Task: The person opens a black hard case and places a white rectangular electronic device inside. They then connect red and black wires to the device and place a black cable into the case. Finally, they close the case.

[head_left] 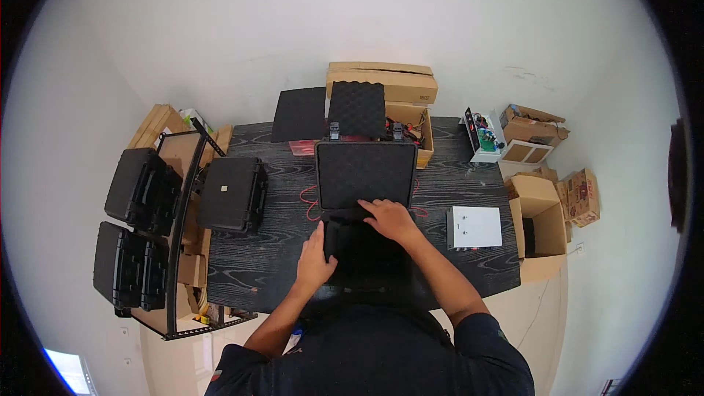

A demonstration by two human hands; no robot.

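Observation:
A black hard case (364, 209) lies open on the dark wood-grain table (279, 249), its lid (365, 174) raised and lined with black foam. My left hand (314, 258) rests against the left side of the case's lower half. My right hand (390, 218) lies flat on the back edge of the lower half, near the hinge, fingers spread. Neither hand holds anything. The inside of the lower half is dark and partly hidden by my arms.
A shut black case (233, 194) sits at the table's left. Two more black cases (139, 189) (126, 267) sit on a rack. Foam sheets (356, 108), cardboard boxes (383, 82), a white metal box (475, 226), red wire (308, 202) and open cartons (541, 226) surround.

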